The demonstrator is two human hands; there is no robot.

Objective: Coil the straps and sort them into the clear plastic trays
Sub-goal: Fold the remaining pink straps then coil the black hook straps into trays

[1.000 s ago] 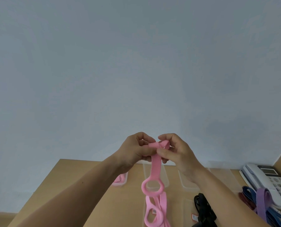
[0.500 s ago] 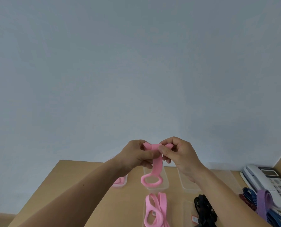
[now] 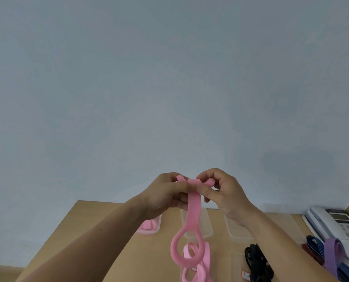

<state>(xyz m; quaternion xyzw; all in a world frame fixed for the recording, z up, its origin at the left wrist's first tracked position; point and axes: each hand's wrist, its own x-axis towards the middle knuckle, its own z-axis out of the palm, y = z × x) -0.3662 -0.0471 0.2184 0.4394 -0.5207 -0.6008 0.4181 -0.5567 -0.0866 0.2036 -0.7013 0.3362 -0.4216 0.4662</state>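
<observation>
Pinched at its top end by the fingers of left hand [image 3: 164,193] and right hand [image 3: 227,193]: long pink fabric strap [image 3: 194,210] with looped tail, hanging above the far edge of the wooden tabletop [image 3: 153,257]. Roll tightly from the pinched end, edges aligned, taking up the hanging loop without slack.

Just a wooden table [image 3: 84,231] with a row of clear trays [image 3: 209,228] along the back edge. Loose pink straps [image 3: 202,269] and black straps [image 3: 257,261] sit in front, plus a purple-blue bunch [image 3: 332,255] by the white phone [image 3: 330,224].
</observation>
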